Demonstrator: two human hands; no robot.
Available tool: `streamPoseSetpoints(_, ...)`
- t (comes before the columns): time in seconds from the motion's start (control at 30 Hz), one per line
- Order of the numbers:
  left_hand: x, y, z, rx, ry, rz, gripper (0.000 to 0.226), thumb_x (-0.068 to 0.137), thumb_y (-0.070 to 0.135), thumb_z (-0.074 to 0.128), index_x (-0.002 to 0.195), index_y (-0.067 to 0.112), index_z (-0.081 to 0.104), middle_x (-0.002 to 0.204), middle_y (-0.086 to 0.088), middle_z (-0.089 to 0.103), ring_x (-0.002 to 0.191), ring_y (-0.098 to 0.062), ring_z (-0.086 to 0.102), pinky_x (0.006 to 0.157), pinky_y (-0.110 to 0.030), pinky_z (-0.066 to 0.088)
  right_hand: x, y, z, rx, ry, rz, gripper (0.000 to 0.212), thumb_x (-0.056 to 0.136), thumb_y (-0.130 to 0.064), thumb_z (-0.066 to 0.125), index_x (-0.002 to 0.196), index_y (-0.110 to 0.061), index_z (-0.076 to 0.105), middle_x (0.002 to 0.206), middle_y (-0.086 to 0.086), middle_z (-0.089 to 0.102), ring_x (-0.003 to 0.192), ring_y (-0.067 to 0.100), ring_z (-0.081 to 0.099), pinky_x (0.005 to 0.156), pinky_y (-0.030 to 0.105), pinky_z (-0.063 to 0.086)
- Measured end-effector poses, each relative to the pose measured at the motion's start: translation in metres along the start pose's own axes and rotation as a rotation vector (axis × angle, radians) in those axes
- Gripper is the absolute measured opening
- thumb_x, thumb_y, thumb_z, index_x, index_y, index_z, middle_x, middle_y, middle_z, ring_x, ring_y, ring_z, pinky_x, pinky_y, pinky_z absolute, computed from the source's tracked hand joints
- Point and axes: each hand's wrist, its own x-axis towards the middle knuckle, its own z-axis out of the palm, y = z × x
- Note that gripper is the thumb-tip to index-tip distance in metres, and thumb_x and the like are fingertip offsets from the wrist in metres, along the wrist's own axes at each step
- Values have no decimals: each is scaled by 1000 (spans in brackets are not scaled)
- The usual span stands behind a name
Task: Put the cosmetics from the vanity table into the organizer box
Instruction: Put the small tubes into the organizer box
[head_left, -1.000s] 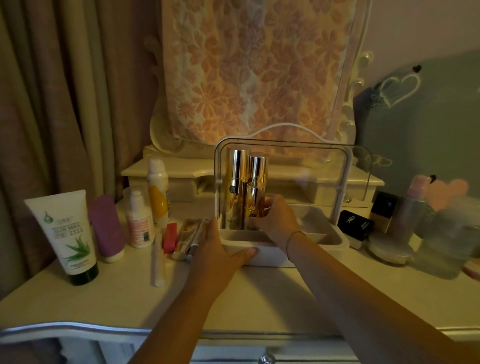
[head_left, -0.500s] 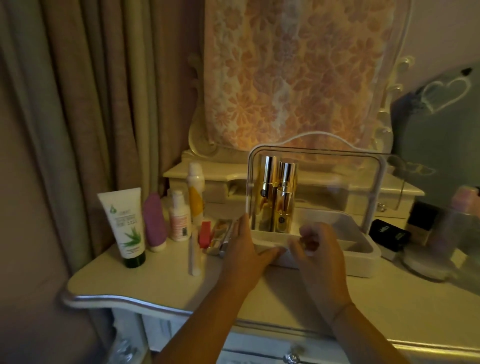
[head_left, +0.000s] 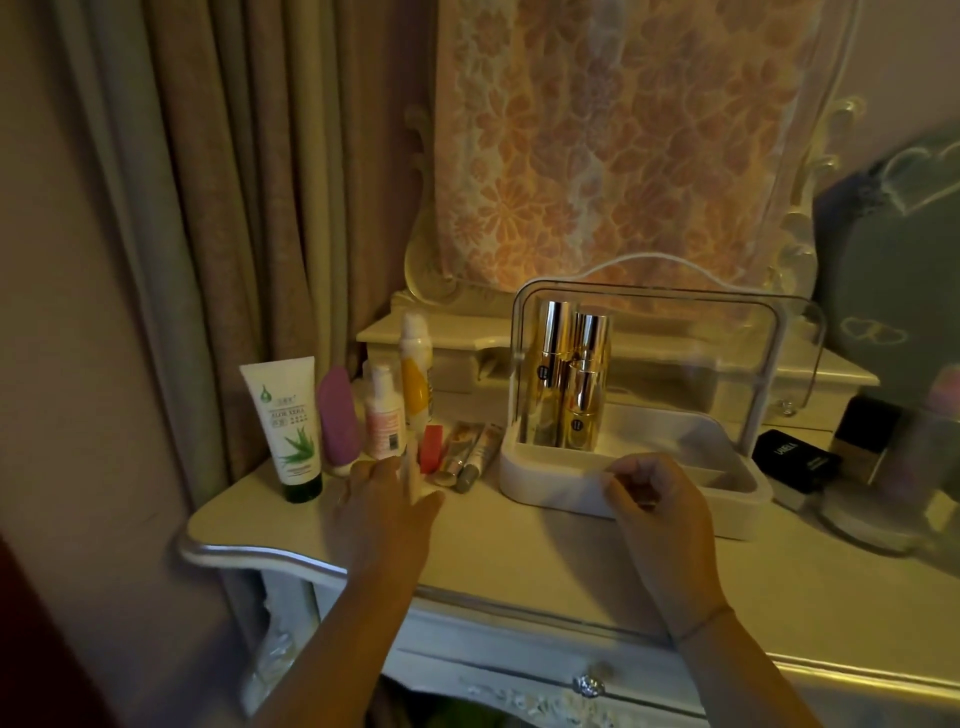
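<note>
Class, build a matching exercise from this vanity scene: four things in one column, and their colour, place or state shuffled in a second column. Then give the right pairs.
Things
1. aloe vera tube
2. gold bottles
3. black compact
4. left hand

Descriptions
A. standing inside the organizer box
B. fingers spread, empty, near the small tubes
C. white, standing on its dark cap at the far left
D. lying on the table right of the box

Pairs: 1-C, 2-A, 3-D, 4-B

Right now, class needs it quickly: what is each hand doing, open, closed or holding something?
Left hand: open, fingers spread, empty, reaching toward the small tubes.
Right hand: fingers loosely curled, holding nothing, by the organizer box front rim.
</note>
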Motion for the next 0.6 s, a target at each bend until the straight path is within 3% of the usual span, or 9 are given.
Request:
streamPoseSetpoints(0.17,-2,3,-3,32,-11,13,54,77,45,67,122,17,54,127,-9,52,114,-29,49,94,-38,39,1,-2,-1,41,16,24,9,82,-8,68,86,-15,63,79,-5,63,75,-3,55,68,3,43)
streamPoseSetpoints(0.23,-3,11,-1,-20,21,111,50,77,47,65,119,21,57,126,-7,53,113,-28,49,93,-38,39,1,-4,-1,47,18,30,9,82,-7,67,86,-14,63,79,-5,62,73,-2,55,67,4,43)
streamPoseSetpoints(0.33,1,27,7,-45,-59,217,50,79,49,62,122,26,56,130,-3,49,118,-25,44,96,-38,37,1,-6,-1,46,25,29,8,81,-5,68,85,-11,63,77,-4,61,71,-4,55,66,4,42)
streamPoseSetpoints(0.47,10,40,20,146,-130,253,53,79,49,60,127,27,52,142,-1,39,126,-26,34,100,-38,31,1,-8,-1,57,26,32,9,81,-5,68,85,-11,63,77,-5,61,71,-4,55,65,4,42)
streamPoseSetpoints(0.6,9,43,25,201,-61,227,43,83,46,55,123,28,55,134,-3,47,120,-26,41,96,-38,34,0,-8,-1,46,30,23,11,82,-6,67,84,-15,62,77,-8,60,72,-6,55,65,2,42)
